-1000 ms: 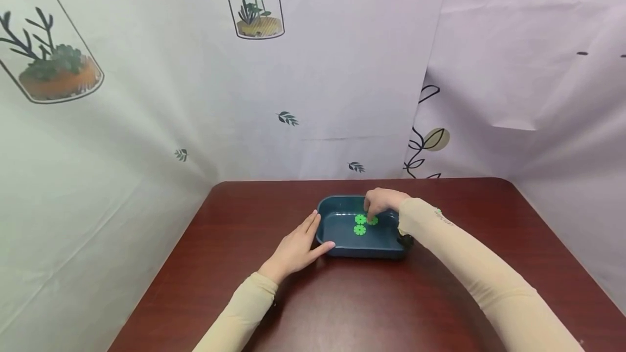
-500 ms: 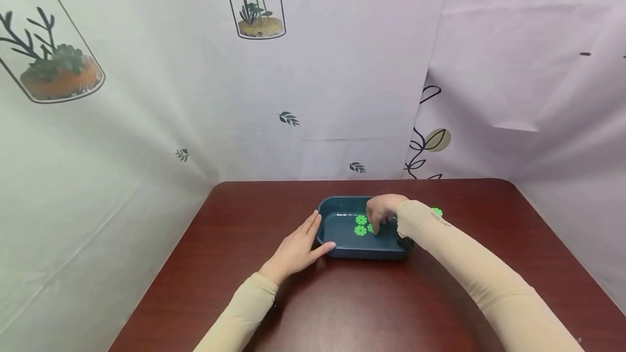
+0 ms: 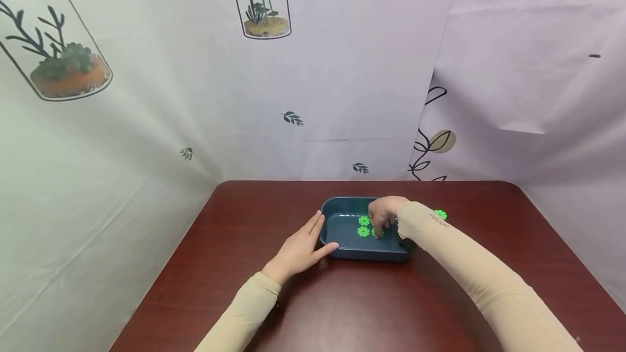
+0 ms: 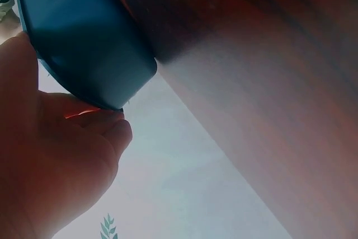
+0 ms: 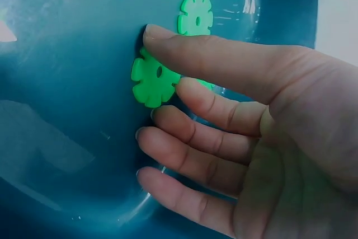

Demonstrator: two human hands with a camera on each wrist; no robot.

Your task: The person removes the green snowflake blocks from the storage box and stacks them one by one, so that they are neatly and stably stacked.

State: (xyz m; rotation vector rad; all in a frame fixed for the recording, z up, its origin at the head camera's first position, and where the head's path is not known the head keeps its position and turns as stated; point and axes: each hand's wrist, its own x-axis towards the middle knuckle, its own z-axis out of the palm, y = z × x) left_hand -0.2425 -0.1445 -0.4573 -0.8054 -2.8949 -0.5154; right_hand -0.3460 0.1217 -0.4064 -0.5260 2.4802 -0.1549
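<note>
A dark blue tray (image 3: pixel 342 232) holds several green flower-shaped discs (image 3: pixel 364 221). Fingers straight, my left hand (image 3: pixel 298 249) rests at its left rim, the thumb on the front-left corner; in the left wrist view that hand (image 4: pixel 67 155) touches the outside of the tray (image 4: pixel 89 37). Inside the tray, my right hand (image 3: pixel 385 212) reaches down to a disc right of two others. In the right wrist view, the thumb and index finger of my right hand (image 5: pixel 240 110) pinch the edge of that disc (image 5: pixel 151 82), with another disc (image 5: pixel 196 18) beyond.
Another green disc (image 3: pixel 440 214) lies on the brown table (image 3: pixel 371 308), right of the tray and beside the right sleeve (image 3: pixel 450 238). A dark object (image 3: pixel 407 244) is at the tray's front-right corner. Printed cloth (image 3: pixel 342 80) hangs behind the table.
The disc at my right fingers has moved toward the tray's front, now beside the nearer disc. My right hand has come down slightly with it. My left hand keeps its place; the head view shifted slightly.
</note>
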